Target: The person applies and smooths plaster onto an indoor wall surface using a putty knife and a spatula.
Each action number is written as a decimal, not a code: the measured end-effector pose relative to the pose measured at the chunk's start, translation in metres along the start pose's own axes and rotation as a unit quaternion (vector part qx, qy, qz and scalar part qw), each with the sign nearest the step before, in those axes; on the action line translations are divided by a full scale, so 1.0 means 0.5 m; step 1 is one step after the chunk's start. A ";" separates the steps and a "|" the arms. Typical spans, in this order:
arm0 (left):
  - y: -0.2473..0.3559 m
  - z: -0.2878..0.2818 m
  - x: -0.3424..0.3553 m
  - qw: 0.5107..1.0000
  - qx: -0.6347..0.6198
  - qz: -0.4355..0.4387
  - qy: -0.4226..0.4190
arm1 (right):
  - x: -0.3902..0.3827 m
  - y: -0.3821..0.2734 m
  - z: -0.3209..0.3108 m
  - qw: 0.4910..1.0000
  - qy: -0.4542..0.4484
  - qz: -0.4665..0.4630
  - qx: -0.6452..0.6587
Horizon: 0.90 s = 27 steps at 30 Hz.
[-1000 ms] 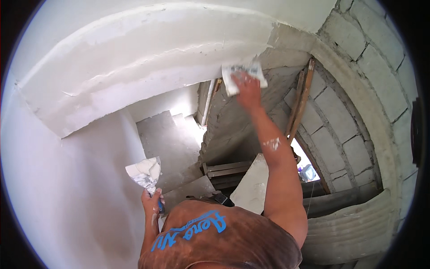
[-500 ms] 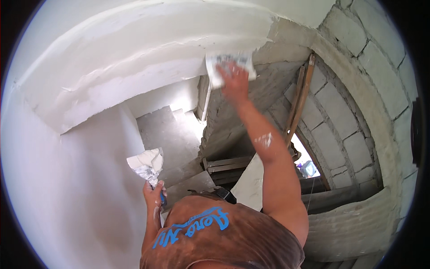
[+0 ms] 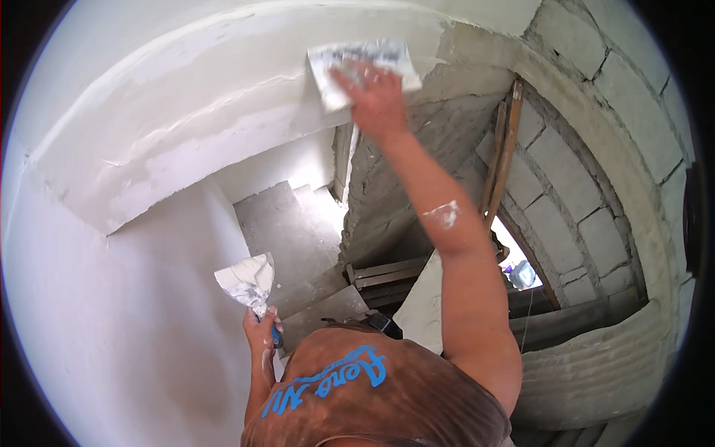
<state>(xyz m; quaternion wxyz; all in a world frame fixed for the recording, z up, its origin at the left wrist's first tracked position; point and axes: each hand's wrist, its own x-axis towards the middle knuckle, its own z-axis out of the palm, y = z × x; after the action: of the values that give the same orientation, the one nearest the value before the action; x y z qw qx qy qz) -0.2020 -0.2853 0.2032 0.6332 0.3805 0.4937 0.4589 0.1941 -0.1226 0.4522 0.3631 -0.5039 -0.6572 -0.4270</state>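
My left hand (image 3: 261,331) is closed round the blue handle of a putty knife (image 3: 257,305), held low in front of me. A thick load of white putty (image 3: 252,276) sits on its blade. With my right arm reaching up, my right hand (image 3: 378,100) grips a wide, flat plastering blade (image 3: 406,71), smeared white and grey, against the curved beam (image 3: 253,104). Its face hides the part of the beam behind it. Smooth white putty covers the beam left of the blade, with a raised ridge along it.
Grey steps (image 3: 287,223) descend below the beam. Bare cement (image 3: 480,56) continues the beam to the right, next to a block wall (image 3: 566,179). Wooden poles (image 3: 505,149) lean there. Lower down are wooden planks (image 3: 391,274) and a bright opening.
My right hand has moved the plastering blade up and to the left across the beam, and more of the blade's face shows. My left hand still holds the loaded putty knife.
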 end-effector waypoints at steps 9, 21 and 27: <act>-0.012 -0.030 0.010 0.999 0.037 -0.035 0.009 | -0.263 -0.020 -0.012 0.987 -0.133 0.063 0.069; 0.006 0.010 -0.005 1.000 0.013 -0.016 0.011 | -0.149 0.197 -0.017 0.989 -0.103 0.080 -0.074; 0.004 -0.001 0.003 0.998 0.035 -0.053 -0.002 | -0.316 0.031 -0.026 0.977 -0.201 0.066 0.000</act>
<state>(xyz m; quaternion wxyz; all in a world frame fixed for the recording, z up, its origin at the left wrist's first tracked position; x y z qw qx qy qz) -0.2026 -0.2833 0.2046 0.6438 0.3764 0.5278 0.4065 0.2457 -0.1881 0.3167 0.2511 -0.6216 -0.6823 -0.2917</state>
